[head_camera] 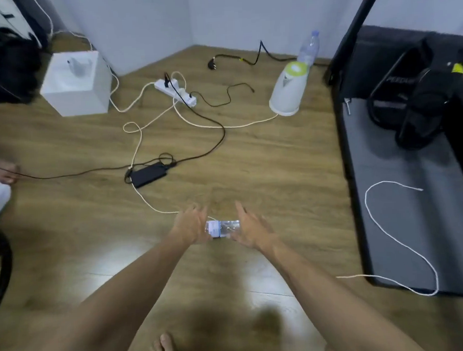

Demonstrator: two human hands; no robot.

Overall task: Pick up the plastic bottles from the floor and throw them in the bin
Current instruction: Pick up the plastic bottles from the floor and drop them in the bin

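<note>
Hands closing in on a plastic bottle (222,228) lying on its side on the floor (251,160) — the pick-up step

Left hand (190,223) is at the bottle's labelled end and right hand (251,228) at the other; whether either grip has actually closed round it I cannot tell, since motion blur smears the fingers. Next move calls for a firm hold and a lift, then carrying it to the bin — no bin is in view. A second bottle (308,47) stands upright by the wall behind the kettle (287,90), partly hidden by it. Cables cross the floor nearby
</note>
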